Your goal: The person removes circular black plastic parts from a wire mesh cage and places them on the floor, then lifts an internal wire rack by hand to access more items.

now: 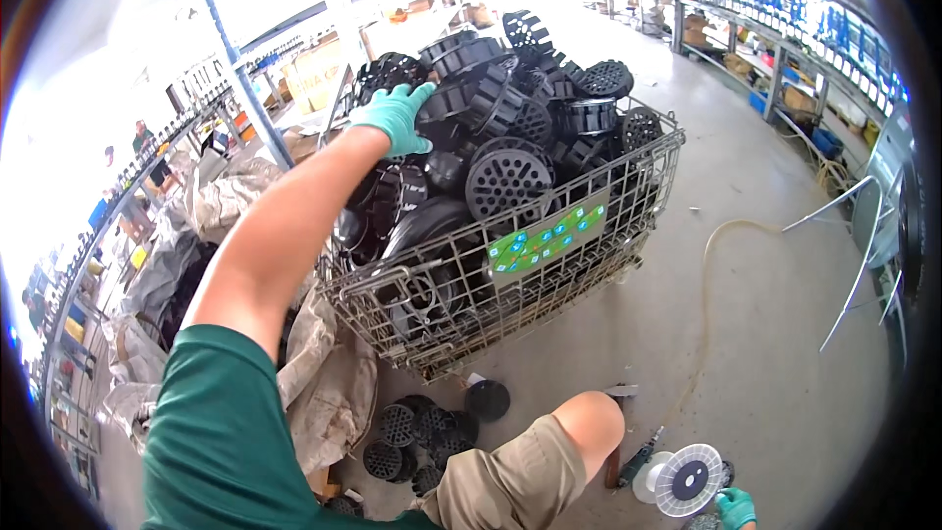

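Where my left hand, gloved in green, meets the heap, its fingers are spread over black plastic parts piled above the rim of a wire basket. Basket stands on a grey floor; pale sacks slump beside it, and loose round grates lie below its near corner. Shelves line the right side of the room; glare washes out the far end. A pale hose curves across the floor. My right hand, cut off by the lower edge, is just beside a white spool; I cannot tell whether it grips anything. Contact under my left palm is hidden. Mesh and upper parts obscure the lower ones.
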Motion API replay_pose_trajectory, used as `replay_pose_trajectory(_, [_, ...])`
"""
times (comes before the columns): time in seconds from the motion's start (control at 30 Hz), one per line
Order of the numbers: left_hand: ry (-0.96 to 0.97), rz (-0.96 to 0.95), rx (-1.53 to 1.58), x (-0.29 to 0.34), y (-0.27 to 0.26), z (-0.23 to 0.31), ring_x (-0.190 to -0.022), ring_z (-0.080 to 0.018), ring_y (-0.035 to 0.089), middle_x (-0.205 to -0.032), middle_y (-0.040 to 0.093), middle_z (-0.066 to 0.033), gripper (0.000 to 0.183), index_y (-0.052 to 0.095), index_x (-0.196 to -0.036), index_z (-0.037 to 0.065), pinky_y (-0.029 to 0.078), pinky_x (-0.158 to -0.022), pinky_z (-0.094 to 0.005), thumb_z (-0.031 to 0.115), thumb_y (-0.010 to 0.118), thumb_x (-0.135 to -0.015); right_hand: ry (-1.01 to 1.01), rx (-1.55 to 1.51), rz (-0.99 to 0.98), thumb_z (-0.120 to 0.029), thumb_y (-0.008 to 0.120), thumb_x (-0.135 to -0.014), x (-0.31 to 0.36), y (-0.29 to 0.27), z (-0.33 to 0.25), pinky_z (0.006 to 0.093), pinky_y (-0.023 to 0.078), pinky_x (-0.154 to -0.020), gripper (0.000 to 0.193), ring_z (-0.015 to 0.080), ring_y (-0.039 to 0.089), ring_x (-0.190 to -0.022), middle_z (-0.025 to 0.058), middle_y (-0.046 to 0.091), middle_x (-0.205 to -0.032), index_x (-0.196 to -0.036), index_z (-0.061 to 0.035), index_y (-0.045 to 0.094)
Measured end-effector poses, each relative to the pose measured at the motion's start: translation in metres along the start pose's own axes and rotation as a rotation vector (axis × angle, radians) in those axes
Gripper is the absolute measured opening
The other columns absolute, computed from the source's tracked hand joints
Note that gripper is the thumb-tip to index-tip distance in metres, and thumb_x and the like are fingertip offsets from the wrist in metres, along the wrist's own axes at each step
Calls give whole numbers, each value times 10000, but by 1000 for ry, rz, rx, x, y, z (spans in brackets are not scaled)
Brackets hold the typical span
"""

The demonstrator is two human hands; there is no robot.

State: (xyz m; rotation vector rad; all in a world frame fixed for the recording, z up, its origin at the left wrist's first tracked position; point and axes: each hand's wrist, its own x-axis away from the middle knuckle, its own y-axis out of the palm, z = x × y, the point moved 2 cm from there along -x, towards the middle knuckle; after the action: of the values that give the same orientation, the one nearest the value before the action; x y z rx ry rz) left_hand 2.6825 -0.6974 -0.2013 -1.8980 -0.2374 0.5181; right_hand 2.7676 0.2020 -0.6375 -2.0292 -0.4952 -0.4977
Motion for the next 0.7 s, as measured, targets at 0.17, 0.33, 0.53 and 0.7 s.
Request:
replay_pose_trajectory(0.17, [-171, 175, -68, -20, 10, 25, -1275, -310, 601, -1326, 653, -65, 710, 474, -1476, 210, 391, -1005, -757, 426, 762, -864, 46, -19, 25, -284, 657, -997, 22, -9, -36, 394, 523, -950, 396, 262, 669, -1074, 164, 727, -1204, -1277, -4, 680])
replay_pose_trajectory(0.33, [19, 280, 68, -35, 28, 27, -1090, -352, 697, -1147, 734, -130, 494, 562, -1268, 140, 488, -929, -502, 376, 734, -870, -52, 62, 196, -222, 712, -909, 13, 12, 32, 367, 570, -694, 303, 185, 694, -708, 137, 736, -864, -1116, -3, 735])
replay_pose_trajectory(0.53, [91, 547, 950, 0, 19, -41, -898, -186, 683, -1032, 737, -94, 407, 611, -1107, 65, 540, -827, -360, 226, 863, -829, -11, -138, 161, -212, 705, -918, 15, 3, -15, 356, 570, -703, 296, 186, 705, -726, 120, 755, -874, -1129, -6, 732])
replay_pose_trajectory(0.7, [102, 700, 1551, 118, -54, -18, -1030, -120, 647, -1165, 714, -42, 422, 620, -1269, 35, 517, -952, -294, 130, 799, -900, 54, -161, 77, -180, 683, -942, -3, -9, -9, 352, 568, -650, 306, 179, 679, -707, 84, 749, -909, -1194, -6, 699])
